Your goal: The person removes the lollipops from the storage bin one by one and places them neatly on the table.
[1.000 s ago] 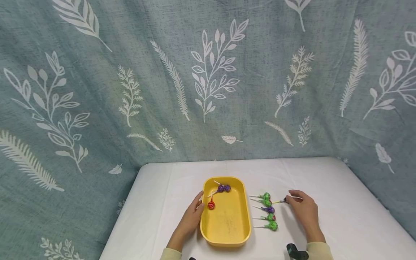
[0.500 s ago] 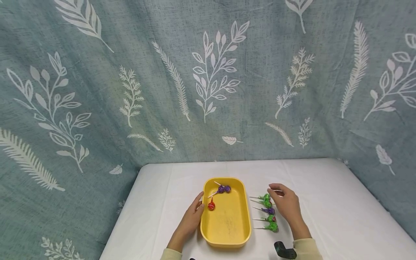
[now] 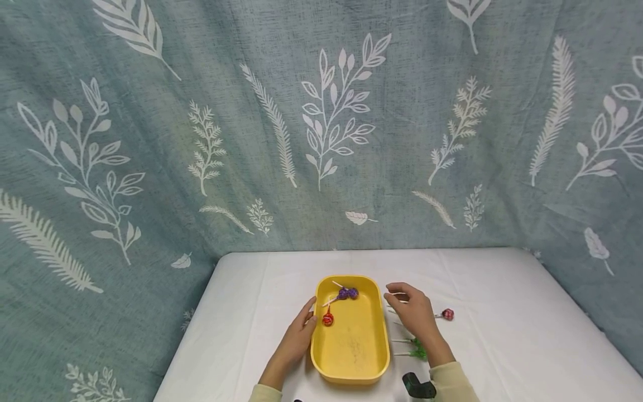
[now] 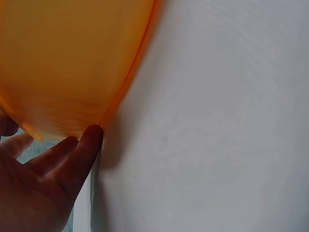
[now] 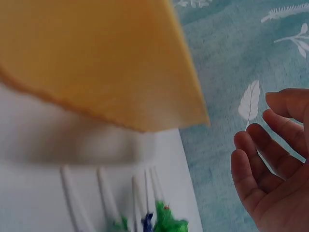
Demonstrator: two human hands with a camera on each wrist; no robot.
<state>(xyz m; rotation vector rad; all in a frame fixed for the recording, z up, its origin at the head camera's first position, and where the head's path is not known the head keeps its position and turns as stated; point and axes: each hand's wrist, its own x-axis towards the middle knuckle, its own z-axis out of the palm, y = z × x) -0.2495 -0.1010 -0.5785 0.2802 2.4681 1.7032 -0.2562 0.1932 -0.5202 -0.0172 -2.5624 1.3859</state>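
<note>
The yellow tray [image 3: 354, 349] stands mid-table with two purple lollipops [image 3: 346, 293] and one red lollipop [image 3: 328, 319] inside. My left hand [image 3: 296, 338] touches the tray's left side, its fingers fairly straight along the outer wall in the left wrist view. My right hand [image 3: 413, 311] hovers just right of the tray, over a row of lollipops [image 3: 418, 350] whose sticks point toward it. In the right wrist view its fingers [image 5: 244, 166] curl loosely around nothing. A red lollipop [image 3: 447, 314] lies right of that hand. The hand hides part of the row.
A white cloth covers the table [image 3: 507, 335]. Behind it and at the sides hangs a blue-green curtain [image 3: 281, 212] with white leaf prints. A dark device [image 3: 419, 386] sits at my right wrist.
My right hand has moved left from the far lollipop toward the tray's right rim, passing over the row. The red lollipop stays behind on the cloth. The left hand and tray hold their place.
</note>
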